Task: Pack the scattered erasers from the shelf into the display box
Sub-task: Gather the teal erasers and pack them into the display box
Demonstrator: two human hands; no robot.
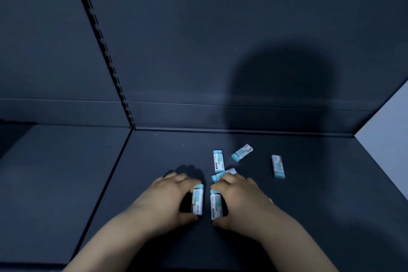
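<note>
Dark shelf, gathering step by my reckoning: left hand and right hand each had a grip closed round one eraser, loose erasers lay at 12 to 2 o'clock beyond them, display box unseen; next move would need both carried to it.

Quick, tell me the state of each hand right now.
Left hand: closed, grip pinching the near-left eraser end to end.
Right hand: closed, grip pinching the near-right eraser end to end.
</note>
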